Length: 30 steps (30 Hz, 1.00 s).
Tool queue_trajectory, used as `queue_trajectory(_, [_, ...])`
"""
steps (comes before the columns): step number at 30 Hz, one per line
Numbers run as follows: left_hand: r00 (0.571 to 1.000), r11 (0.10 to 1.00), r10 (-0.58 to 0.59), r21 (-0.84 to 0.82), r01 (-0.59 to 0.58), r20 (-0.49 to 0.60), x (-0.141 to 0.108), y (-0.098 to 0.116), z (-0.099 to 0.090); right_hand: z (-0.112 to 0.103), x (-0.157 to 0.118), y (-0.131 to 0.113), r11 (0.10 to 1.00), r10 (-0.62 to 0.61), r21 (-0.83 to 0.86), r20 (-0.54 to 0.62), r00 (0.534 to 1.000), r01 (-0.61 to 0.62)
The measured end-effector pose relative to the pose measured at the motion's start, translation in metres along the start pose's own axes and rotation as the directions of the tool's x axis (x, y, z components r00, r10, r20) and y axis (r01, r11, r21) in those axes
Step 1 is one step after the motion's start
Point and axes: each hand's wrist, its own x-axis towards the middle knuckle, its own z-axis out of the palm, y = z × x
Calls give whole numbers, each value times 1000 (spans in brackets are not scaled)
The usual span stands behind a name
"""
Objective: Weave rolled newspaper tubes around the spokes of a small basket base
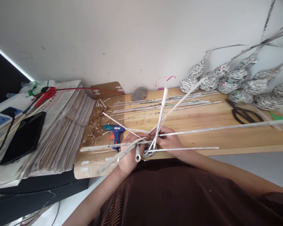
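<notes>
Close to my body, over the table's front edge, I hold a small woven newspaper piece with several long rolled paper tubes sticking out in all directions. My left hand is closed around its left side, partly covered by tubes crossing in front. On the other side, my right hand pinches at the base of the tubes, its fingertips near the crossing point. One tube runs far out to the right, past my right hand. Which single strand each finger presses is hidden.
A blue glue gun lies on cardboard left of my hands. Loose paper tubes and a grey stone lie behind. Black scissors and woven gourd shapes are at right. Stacked newspaper strips carry a phone.
</notes>
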Motion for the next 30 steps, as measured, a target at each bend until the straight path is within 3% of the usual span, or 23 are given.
queue_trajectory(3, [996,1000,7,-21,-9,-91,-1,-2,1,-1,2,-1,1000,20,14,-87,996,-18])
queue_trajectory(6, [991,1000,-26,-5,26,-128,-3,-2,0,-7,-5,-11,987,3,-159,-115,993,-21])
queue_trajectory(9, [993,999,-5,37,10,-115,-5,-2,-2,-11,-17,-26,908,-84,-405,64,994,103])
queue_trajectory(14, [998,995,59,76,-62,33,-2,3,-7,-6,-14,-44,843,-149,-468,273,951,266])
queue_trajectory(17, [996,992,68,99,-73,52,0,7,-8,1,-4,-54,854,-132,-416,408,904,312])
queue_trajectory(20, [995,985,97,139,-101,35,2,9,-8,10,-4,-71,849,-230,-312,508,830,427])
queue_trajectory(27, [998,993,25,118,-31,52,1,19,-12,14,-38,-97,805,-493,-70,474,729,589])
queue_trajectory(30, [1000,996,6,89,-4,-21,-4,13,-8,4,-51,-97,827,-514,21,431,741,562])
